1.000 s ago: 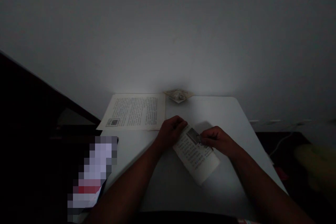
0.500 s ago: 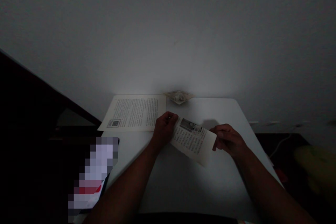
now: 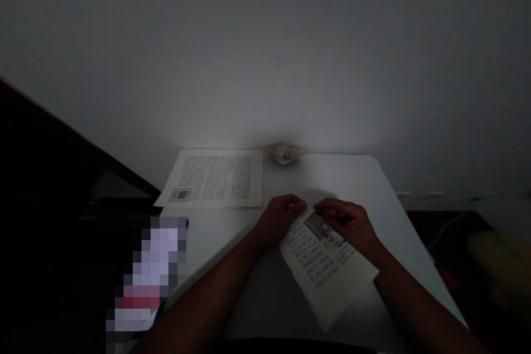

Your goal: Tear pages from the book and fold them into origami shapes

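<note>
A printed sheet of paper (image 3: 319,271) with a dark picture and lines of text hangs tilted above the table, its lower corner pointing towards me. My left hand (image 3: 284,218) pinches its upper left corner between thumb and fingers. Close beside it, my right hand (image 3: 346,221) has its fingers closed at the sheet's top edge, the hand covering part of the printed picture. The two sets of fingertips nearly meet. Whether the right fingertips grip the edge or only rest on it is hard to see in the dim light, but they look pinched on it.
A folded paper piece (image 3: 284,153) stands by the wall at the back of the white table (image 3: 352,177). Printed pages (image 3: 215,177) lie at the back left. A phone-like device with a blurred screen (image 3: 153,265) is at the left edge. A cable (image 3: 446,227) runs on the right.
The sheet has turned, its free end now swung down towards me. My right hand has moved left from the sheet's right side to its top corner, beside my left hand, which shifted right.
</note>
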A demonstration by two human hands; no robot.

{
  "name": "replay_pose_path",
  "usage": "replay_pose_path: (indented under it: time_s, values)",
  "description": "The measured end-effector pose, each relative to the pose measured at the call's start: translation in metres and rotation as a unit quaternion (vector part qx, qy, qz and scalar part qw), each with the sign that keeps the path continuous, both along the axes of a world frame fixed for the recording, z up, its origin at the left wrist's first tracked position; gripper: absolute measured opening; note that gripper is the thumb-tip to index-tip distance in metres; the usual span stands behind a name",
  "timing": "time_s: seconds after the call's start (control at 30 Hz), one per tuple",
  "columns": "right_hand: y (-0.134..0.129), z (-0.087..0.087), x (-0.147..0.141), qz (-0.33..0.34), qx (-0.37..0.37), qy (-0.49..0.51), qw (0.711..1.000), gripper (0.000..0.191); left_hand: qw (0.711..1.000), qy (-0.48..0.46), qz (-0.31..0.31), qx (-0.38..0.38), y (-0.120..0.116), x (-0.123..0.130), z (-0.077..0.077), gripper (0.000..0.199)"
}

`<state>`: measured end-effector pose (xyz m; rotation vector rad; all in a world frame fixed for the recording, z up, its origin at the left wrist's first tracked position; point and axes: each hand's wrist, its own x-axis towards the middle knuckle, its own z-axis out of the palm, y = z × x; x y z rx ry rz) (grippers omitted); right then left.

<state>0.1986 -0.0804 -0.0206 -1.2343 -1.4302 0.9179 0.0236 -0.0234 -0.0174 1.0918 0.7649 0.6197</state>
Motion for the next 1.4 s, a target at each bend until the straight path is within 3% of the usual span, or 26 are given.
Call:
replay_pose_path:
  time_s: [0.13, 0.23, 0.4, 0.53, 0.8, 1.0, 1.17, 1.4]
  values:
    - [0.002, 0.005, 0.0, 0.07, 0.062, -0.021, 0.995, 0.013, 0.997, 0.009, -0.063, -0.031, 0.0, -0.002, -0.001, 0.034]
    - [0.003, 0.008, 0.002, 0.066, 0.07, -0.023, 0.995, 0.014, 0.996, 0.011, -0.077, -0.036, 0.0, -0.004, 0.001, 0.033]
    - [0.002, 0.006, 0.004, -0.042, 0.01, 0.014, 0.999, 0.022, 0.996, -0.026, -0.08, -0.018, 0.001, -0.004, -0.001, 0.029]
    - [0.003, 0.003, 0.004, -0.107, -0.041, 0.1, 0.988, 0.021, 0.996, -0.073, -0.044, 0.018, 0.001, -0.003, -0.004, 0.031]
    - [0.007, -0.01, 0.004, -0.028, -0.093, 0.181, 0.979, 0.024, 0.987, 0.051, -0.005, 0.152, -0.009, 0.001, -0.004, 0.027]
    - [0.006, -0.004, -0.004, -0.005, -0.124, 0.184, 0.975, 0.028, 0.978, 0.07, -0.004, 0.196, -0.013, 0.002, -0.001, 0.03]
    - [0.004, -0.005, -0.006, 0.053, -0.118, 0.118, 0.985, 0.032, 0.984, 0.021, -0.037, 0.171, -0.013, 0.002, -0.001, 0.037]
    - [0.0, -0.005, -0.003, 0.055, -0.109, 0.103, 0.987, 0.037, 0.997, -0.018, 0.022, 0.077, -0.011, 0.001, -0.004, 0.035]
